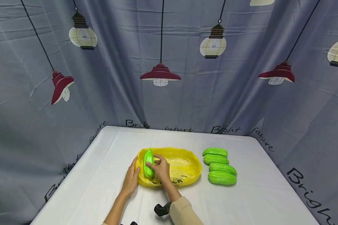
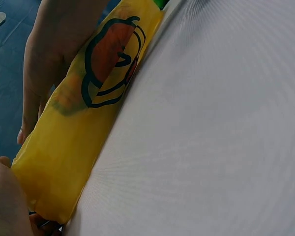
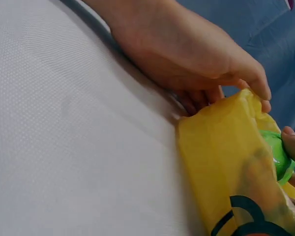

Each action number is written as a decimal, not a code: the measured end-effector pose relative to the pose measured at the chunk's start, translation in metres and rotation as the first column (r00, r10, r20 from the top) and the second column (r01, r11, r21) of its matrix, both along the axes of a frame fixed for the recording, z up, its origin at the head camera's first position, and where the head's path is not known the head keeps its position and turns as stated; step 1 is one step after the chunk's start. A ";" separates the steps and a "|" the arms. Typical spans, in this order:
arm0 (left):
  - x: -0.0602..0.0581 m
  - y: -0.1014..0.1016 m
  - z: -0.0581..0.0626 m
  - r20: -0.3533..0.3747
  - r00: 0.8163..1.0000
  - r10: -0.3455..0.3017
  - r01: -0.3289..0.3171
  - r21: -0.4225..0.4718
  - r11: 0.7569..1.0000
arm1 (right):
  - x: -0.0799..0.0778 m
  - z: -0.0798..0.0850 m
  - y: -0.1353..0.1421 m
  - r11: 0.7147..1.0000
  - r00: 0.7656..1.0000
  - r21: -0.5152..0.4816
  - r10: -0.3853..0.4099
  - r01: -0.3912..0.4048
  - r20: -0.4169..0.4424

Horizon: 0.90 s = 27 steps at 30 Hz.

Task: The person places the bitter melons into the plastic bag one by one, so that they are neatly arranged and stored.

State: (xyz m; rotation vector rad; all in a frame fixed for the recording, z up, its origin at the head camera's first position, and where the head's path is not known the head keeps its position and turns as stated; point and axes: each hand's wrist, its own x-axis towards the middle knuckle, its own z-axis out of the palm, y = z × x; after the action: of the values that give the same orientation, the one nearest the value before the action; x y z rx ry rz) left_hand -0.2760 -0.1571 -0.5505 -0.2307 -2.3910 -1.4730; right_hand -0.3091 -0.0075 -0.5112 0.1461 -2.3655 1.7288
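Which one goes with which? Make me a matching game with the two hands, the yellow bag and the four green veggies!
Column one:
1. Left hand
2. Right hand
3. Yellow bag
4. Four green veggies

Column two:
A. In a row on the white cloth, right of the bag
B. Touching the bag's left end
C. Wide open at the top
D. Holding a single green veggie

Pairs: 1-B, 2-D, 3-C, 4-A

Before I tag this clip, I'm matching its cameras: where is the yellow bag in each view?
Head: the yellow bag lies in the lower middle.
Left wrist: it slants from the top edge down to the lower left.
Right wrist: it is at lower right, cut off by the frame.
Shared landmark: the left hand, at one end of it.
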 end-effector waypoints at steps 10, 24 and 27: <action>-0.001 -0.001 0.000 0.016 0.999 -0.028 0.028 -0.005 1.000 | -0.001 -0.012 -0.014 0.999 1.000 0.041 0.026 -0.026 0.005; 0.000 -0.001 0.001 0.015 0.999 -0.032 0.032 -0.018 0.999 | 0.000 -0.007 -0.023 0.997 1.000 0.077 0.017 -0.018 0.019; 0.000 -0.001 0.002 0.023 0.999 -0.034 0.034 -0.009 0.999 | -0.001 -0.007 -0.023 0.997 1.000 0.073 0.023 -0.025 0.020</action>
State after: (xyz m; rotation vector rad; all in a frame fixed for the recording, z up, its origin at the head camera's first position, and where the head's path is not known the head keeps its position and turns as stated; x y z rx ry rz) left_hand -0.2761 -0.1578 -0.5489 -0.2594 -2.4240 -1.4882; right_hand -0.3104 -0.0309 -0.5182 0.1710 -2.4518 1.6612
